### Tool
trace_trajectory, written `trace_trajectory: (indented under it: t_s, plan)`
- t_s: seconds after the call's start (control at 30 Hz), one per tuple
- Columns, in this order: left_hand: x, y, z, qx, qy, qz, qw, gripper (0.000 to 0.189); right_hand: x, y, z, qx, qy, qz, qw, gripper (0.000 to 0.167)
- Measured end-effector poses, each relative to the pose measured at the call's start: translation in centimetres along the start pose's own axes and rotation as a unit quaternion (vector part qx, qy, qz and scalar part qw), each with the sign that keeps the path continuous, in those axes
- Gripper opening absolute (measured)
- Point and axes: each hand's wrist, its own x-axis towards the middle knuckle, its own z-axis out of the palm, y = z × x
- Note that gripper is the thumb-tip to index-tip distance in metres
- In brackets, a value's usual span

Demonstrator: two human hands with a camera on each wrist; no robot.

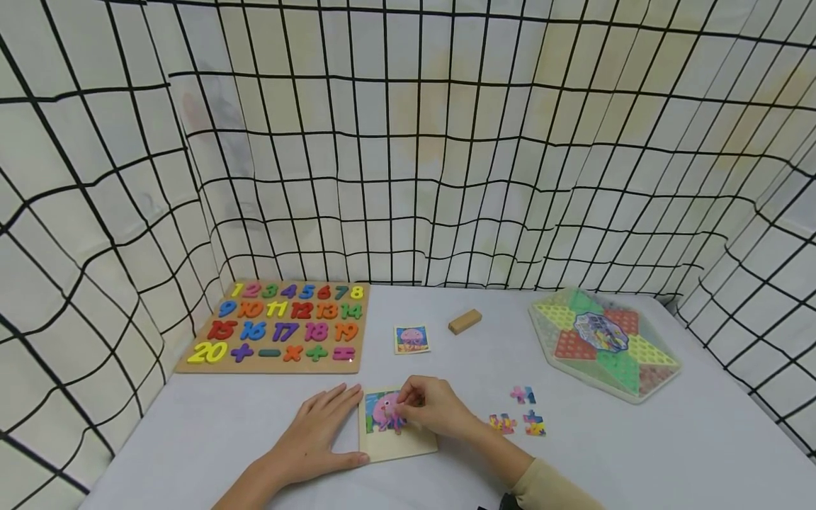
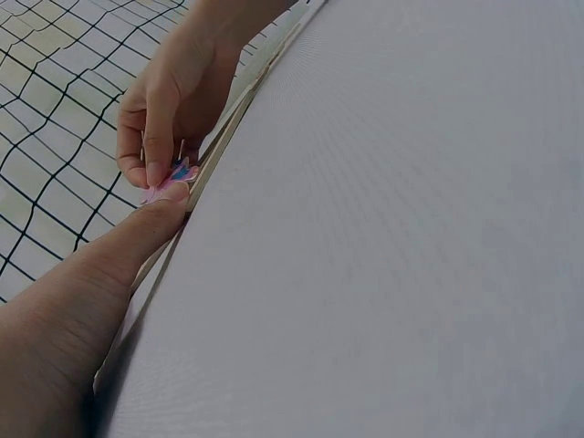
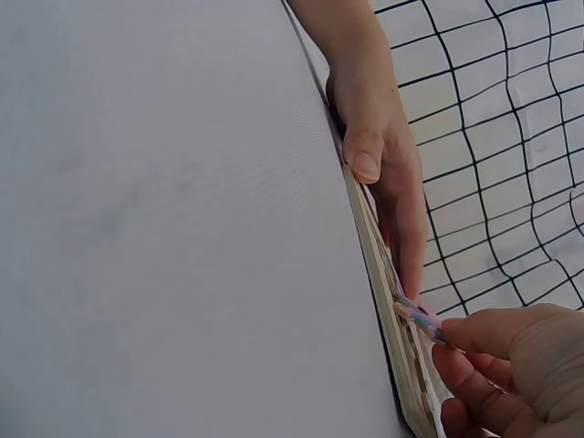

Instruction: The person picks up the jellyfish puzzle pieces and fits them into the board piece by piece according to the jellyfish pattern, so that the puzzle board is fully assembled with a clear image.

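Note:
A square wooden puzzle board (image 1: 400, 448) lies on the white table, its upper part filled with pieces of a pink octopus picture and its lower part bare wood. My left hand (image 1: 316, 433) rests along the board's left side with fingers extended, thumb at the lower left corner. Over the picture's right side, my right hand (image 1: 438, 407) pinches a small jigsaw piece (image 3: 420, 319) between thumb and fingers. That piece is tilted, one end down at the board in the right wrist view. Several loose jigsaw pieces (image 1: 535, 423) lie right of the board.
A small octopus picture card (image 1: 411, 340) and a wooden block (image 1: 465, 321) lie beyond the board. At the back left is a number board (image 1: 268, 365); a hexagonal game box (image 1: 599, 340) sits at the right. Black netting (image 1: 418, 142) surrounds the table.

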Motion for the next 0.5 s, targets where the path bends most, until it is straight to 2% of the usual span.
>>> trace_trajectory:
  t_s: [0.23,0.5]
  plan:
    - [0.07,0.11,-0.05,-0.006,0.001,-0.005,1.0,0.098,-0.08,-0.11,0.08,-0.031,0.009,0.005,0.9995,0.01]
    - [0.13,0.0,0.02,-0.001,-0.008,-0.013,0.9999,0.099,-0.03,0.26,0.32,-0.087,0.027,-0.028,0.9954,0.011]
